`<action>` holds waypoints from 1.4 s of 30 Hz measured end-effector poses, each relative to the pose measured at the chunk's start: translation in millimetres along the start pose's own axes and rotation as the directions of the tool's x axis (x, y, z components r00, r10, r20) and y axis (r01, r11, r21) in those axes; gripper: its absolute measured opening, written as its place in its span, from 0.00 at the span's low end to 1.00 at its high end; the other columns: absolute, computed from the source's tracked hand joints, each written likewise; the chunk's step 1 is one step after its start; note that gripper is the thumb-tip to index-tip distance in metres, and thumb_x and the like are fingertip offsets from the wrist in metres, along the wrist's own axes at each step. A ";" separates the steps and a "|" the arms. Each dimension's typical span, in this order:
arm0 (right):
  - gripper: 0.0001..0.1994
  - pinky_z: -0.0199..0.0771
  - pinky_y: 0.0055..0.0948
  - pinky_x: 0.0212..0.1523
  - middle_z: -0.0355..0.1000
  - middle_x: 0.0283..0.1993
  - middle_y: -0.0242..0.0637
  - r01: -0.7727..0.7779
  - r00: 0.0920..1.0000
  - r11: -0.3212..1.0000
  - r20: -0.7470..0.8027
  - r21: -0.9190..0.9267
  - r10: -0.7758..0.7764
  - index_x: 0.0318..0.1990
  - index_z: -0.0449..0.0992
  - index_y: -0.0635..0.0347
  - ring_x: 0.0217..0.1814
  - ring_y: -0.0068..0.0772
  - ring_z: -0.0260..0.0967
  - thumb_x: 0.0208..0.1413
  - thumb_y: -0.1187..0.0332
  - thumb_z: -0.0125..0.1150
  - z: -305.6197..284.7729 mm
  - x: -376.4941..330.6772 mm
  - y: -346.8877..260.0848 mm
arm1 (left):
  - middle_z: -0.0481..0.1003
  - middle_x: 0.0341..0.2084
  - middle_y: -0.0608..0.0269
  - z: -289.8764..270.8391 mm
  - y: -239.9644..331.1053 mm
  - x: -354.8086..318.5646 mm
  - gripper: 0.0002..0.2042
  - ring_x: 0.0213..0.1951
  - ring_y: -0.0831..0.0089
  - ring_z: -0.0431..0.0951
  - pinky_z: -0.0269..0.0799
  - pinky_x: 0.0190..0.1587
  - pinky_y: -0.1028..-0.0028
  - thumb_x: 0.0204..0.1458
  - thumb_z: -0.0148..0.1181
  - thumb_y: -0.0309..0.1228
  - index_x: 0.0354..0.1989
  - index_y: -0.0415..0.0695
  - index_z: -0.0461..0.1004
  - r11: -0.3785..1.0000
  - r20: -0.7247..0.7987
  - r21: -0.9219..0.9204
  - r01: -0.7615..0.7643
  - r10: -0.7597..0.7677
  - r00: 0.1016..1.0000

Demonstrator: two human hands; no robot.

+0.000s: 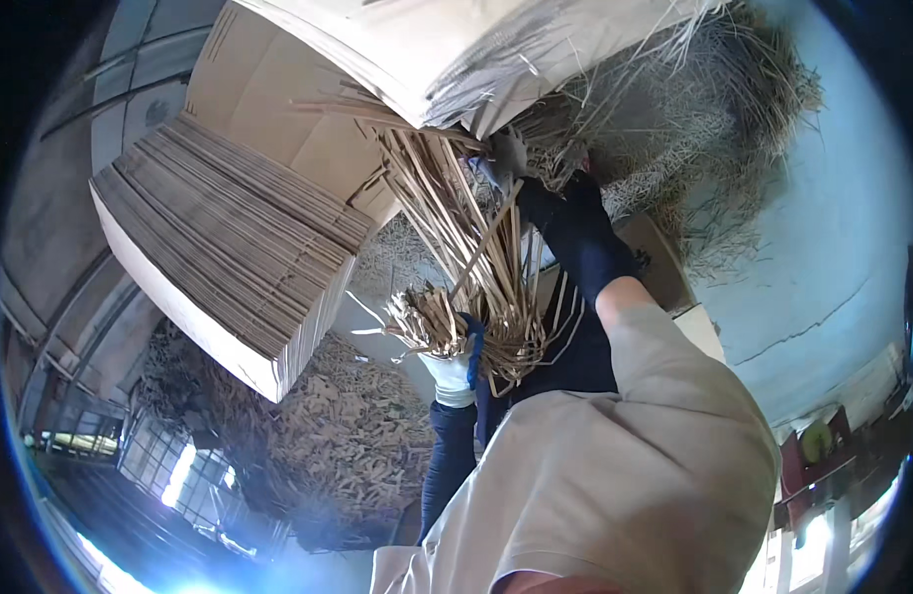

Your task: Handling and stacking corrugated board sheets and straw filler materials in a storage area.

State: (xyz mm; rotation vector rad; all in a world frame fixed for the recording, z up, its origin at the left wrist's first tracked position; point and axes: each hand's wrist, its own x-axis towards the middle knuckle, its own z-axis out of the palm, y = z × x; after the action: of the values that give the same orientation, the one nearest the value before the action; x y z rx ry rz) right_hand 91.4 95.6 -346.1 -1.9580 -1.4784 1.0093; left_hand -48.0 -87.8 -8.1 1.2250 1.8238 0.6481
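Near the middle, my left hand [451, 376], in a white glove with blue on it, is closed round a bundle of dried, straw-coloured strips [427, 322], whose blunt ends face up. Longer flat strips [447, 213] run from beside this hand up to the pale stack. Some of them bend into loops at the lower end. At the upper end of these strips, my right hand [506, 161], in a grey-white glove, reaches in against them. Its fingers are blurred and partly hidden, so their grip does not show. Dark sleeves cover both forearms.
A thick stack of flattened cardboard [229, 247] stands at left. Another pale stack [427, 49] overhangs the top, with loose straw on it. Tangled straw [704, 109] lies on the floor at upper right, and a heap of chopped scraps [348, 436] at lower left.
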 end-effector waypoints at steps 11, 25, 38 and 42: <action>0.23 0.71 0.49 0.40 0.76 0.35 0.55 -0.079 0.996 0.996 0.035 0.051 0.077 0.40 0.79 0.59 0.42 0.59 0.73 0.47 0.48 0.66 -55.8 -0.6 -36.9 | 0.73 0.51 0.56 -52.7 1.1 40.5 0.21 0.54 0.56 0.71 0.65 0.57 0.56 0.48 0.64 0.34 0.52 0.44 0.73 0.888 0.386 0.026 -0.459 0.415 0.824; 0.20 0.72 0.49 0.41 0.75 0.31 0.57 -0.133 0.973 0.946 0.141 -0.297 0.181 0.31 0.78 0.68 0.37 0.57 0.74 0.50 0.54 0.60 -152.6 -21.0 -121.8 | 0.63 0.59 0.57 -99.5 -77.9 29.0 0.28 0.56 0.63 0.68 0.67 0.56 0.66 0.63 0.43 0.50 0.65 0.46 0.56 0.499 0.659 -0.738 0.453 0.392 0.642; 0.16 0.65 0.29 0.24 0.71 0.19 0.33 -0.200 0.979 0.933 0.091 0.300 0.180 0.32 0.79 0.64 0.21 0.24 0.68 0.57 0.57 0.63 -270.5 -121.6 -155.8 | 0.58 0.67 0.63 -109.8 -25.4 -9.2 0.25 0.68 0.65 0.58 0.53 0.70 0.60 0.65 0.42 0.46 0.69 0.53 0.56 -0.171 0.697 -0.538 0.825 0.460 0.550; 0.16 0.69 0.22 0.27 0.74 0.29 0.30 -0.332 0.943 0.854 0.132 0.401 0.304 0.48 0.77 0.67 0.27 0.19 0.70 0.61 0.61 0.61 -325.9 -162.7 -133.0 | 0.60 0.65 0.57 -94.3 -11.5 -14.0 0.31 0.62 0.64 0.65 0.62 0.65 0.62 0.58 0.53 0.42 0.69 0.48 0.53 0.063 0.755 -0.621 0.781 0.314 0.575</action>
State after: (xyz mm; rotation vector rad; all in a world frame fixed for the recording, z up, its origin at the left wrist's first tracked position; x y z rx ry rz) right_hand 246.6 -2.6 -4.5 -1.8904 -0.8744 1.4110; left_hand -131.3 -102.6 37.5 -0.0282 0.3856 0.7107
